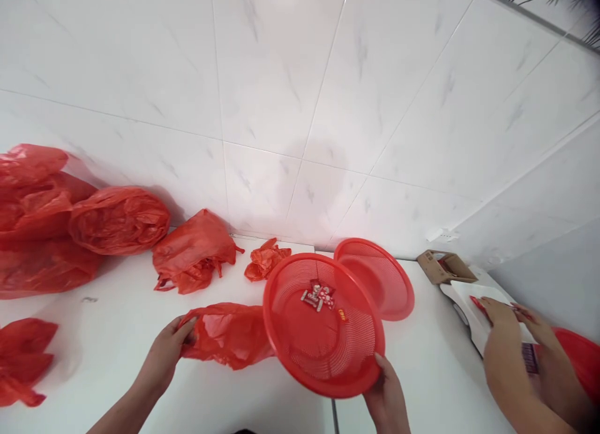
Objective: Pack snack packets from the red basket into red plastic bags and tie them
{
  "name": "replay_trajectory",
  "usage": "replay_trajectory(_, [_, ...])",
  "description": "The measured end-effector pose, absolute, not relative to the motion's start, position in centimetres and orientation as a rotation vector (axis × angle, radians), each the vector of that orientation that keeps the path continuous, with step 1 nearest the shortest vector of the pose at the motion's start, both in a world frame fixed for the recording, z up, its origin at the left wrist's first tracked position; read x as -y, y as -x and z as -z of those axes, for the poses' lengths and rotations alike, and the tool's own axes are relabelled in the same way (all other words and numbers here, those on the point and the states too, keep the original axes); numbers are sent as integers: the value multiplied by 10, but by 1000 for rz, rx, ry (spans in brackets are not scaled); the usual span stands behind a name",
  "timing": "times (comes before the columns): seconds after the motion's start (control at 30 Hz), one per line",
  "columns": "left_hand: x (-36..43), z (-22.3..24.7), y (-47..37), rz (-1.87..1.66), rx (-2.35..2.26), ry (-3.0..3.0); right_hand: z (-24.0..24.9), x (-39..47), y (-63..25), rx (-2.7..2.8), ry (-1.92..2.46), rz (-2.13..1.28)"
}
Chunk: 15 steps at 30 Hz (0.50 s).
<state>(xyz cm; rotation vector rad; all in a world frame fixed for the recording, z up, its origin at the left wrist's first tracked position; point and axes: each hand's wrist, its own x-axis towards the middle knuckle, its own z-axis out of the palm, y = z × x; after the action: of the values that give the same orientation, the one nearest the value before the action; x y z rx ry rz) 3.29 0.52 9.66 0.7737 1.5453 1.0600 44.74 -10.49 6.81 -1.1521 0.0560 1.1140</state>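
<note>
My left hand [169, 353] grips the left end of a red plastic bag [229, 335], which stretches right to the basket's rim. My right hand [388, 390] holds a round red mesh basket [323, 371] by its lower right rim, tilted toward me. Inside the basket lie a few small red and white packets [319, 295] and a small red and yellow piece [342, 314]. The basket's left edge overlaps the bag's right end, so that end is hidden.
Filled red bags [122, 220] line the wall at the left, with a knotted one [194, 249] and a crumpled one [266, 259] nearer. Another red basket [394, 287] lies behind mine. At right are a cardboard box [445, 266] and another person's hands [509, 312].
</note>
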Motion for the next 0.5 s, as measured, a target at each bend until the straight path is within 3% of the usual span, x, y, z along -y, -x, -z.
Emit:
replay_trajectory(0.2, [-12, -97, -56, -989, -1291, -696, -51, 110, -490, -67, 1157, -836])
replay_trajectory(0.5, [-27, -116, -86, -1035, -950, -484, -33, 168, -510, -123, 1237, -747])
